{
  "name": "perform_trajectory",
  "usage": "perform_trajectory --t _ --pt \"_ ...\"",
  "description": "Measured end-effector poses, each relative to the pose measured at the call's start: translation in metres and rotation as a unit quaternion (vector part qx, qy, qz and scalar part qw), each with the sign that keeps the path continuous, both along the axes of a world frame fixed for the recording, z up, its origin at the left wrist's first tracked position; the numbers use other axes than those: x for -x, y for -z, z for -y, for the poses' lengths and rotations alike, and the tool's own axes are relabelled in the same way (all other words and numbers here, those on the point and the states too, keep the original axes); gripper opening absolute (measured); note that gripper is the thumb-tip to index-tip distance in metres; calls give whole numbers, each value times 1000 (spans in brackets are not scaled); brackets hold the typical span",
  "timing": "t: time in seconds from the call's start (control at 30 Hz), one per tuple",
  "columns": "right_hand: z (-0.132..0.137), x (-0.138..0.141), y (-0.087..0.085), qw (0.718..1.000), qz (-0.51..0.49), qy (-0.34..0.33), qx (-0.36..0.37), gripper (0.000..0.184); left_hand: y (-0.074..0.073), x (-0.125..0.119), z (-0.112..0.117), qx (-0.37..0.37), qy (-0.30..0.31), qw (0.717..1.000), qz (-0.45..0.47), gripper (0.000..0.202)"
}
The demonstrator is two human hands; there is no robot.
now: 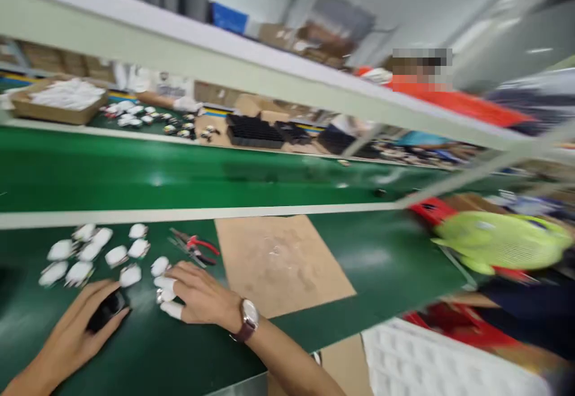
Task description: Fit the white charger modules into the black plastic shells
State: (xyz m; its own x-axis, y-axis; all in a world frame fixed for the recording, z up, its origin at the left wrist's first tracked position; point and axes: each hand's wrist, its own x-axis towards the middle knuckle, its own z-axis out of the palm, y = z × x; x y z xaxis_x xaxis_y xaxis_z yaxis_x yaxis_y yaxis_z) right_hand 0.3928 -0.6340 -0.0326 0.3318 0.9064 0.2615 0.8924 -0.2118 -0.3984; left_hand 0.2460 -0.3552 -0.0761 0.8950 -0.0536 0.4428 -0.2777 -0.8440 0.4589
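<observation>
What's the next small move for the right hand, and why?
Probably pinch the nearest white part and bring it to the black piece in the left hand: the right hand's cot-covered fingertips rest right beside that part, and the black piece sits close by. Blur hides finer detail.

The small black part [105,312] you grip lies low on the green mat, left of and nearer to you than the red-handled pliers [197,248]. Your white parts [96,252], small and rounded, lie scattered loose just left of those pliers.
</observation>
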Motion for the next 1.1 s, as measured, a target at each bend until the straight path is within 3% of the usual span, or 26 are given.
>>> perform_trajectory --t 0.1,0.17,0.27,0.4,0.5,0.57,0.67,0.87,1.1 --pt "3 26 5 997 -26 52 46 55 -1 22 3 13 6 999 -51 43" --pt "9 31 5 993 -51 77 77 72 -4 25 5 31 23 997 -66 43" --pt "16 33 8 992 -32 90 86 78 -9 25 7 51 42 994 -83 47" --pt "12 36 20 991 -3 116 71 64 -5 28 9 62 55 990 -115 52" --pt "4 37 26 995 -17 92 38 45 -2 30 9 64 49 987 -136 54" --pt "2 39 26 997 -25 70 23 47 -1 31 9 67 43 985 -153 55" --pt "5 45 27 996 2 91 16 50 -3 30 11 79 35 981 -175 57" --pt "3 58 41 988 103 117 -9 30 -4 28 13 96 34 975 -198 60" --pt "-8 51 38 986 22 131 -102 33 -3 27 13 113 37 971 -205 62"
